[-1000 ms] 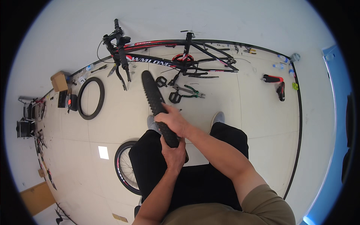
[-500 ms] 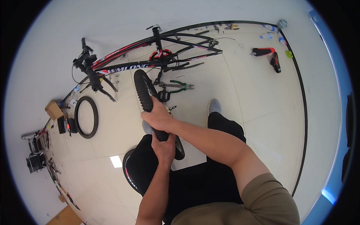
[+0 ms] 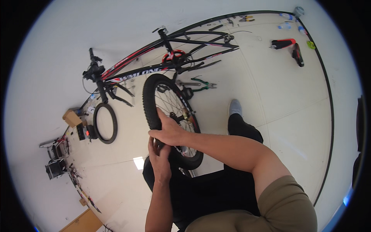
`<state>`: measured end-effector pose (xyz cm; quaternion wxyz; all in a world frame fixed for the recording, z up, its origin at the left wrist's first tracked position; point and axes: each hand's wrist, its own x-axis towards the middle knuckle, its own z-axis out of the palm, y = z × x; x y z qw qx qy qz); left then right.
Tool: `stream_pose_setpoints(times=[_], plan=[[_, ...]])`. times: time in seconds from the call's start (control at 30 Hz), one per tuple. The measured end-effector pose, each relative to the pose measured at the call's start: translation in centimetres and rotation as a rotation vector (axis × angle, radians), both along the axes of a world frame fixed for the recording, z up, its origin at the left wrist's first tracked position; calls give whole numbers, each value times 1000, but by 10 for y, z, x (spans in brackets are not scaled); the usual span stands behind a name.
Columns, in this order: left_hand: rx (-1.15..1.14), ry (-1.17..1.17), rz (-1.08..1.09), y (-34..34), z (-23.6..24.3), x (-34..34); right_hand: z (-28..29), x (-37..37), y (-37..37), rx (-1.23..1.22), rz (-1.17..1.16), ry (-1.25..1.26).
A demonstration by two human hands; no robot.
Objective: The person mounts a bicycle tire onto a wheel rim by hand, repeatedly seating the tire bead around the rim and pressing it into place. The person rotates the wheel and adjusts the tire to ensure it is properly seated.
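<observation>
A bicycle wheel (image 3: 150,94) with a knobbly black tyre and silver spokes tilts in front of me between my legs. My right hand (image 3: 169,130) grips the tyre's near left side, fingers wrapped over it toward the spokes. Just below, my left hand (image 3: 159,162) holds the same tyre with curled fingers, partly hidden behind my right. Beyond the wheel lies a black and red bicycle frame (image 3: 135,58) with handlebars (image 3: 94,71). Green-handled pliers (image 3: 205,84) and a black pedal (image 3: 187,92) are on the floor beside the wheel.
A loose tyre (image 3: 114,120), a cardboard box (image 3: 72,118) and black chairs (image 3: 54,168) are at the left. At the right lie a red and black tool (image 3: 285,43), plastic bottles (image 3: 284,26) and a bright green item (image 3: 311,45). A dark strip (image 3: 330,116) runs along the wall.
The wheel has swung from nearly edge-on to showing its spokes, and both hands moved with it, my left sliding slightly leftward. The view of the floor and frame has turned and shifted.
</observation>
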<state>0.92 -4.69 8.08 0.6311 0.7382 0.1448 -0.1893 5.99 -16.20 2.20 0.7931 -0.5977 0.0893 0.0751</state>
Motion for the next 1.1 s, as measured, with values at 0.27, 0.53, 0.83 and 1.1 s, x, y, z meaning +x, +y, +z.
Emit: stream_pose_setpoints(times=[0.27,0.53,0.83,1.1], plan=[[98,35,-66,-14,-1,101,-2,-16,10,-192,-149,-43],[372,181,-281,-19,-1,119,0,-12,-5,-129,-19,249],[292,89,-27,-13,-20,106,9,-10,-16,293,177,434],[674,-180,-63,-4,-41,84,-7,-8,-10,254,320,438]])
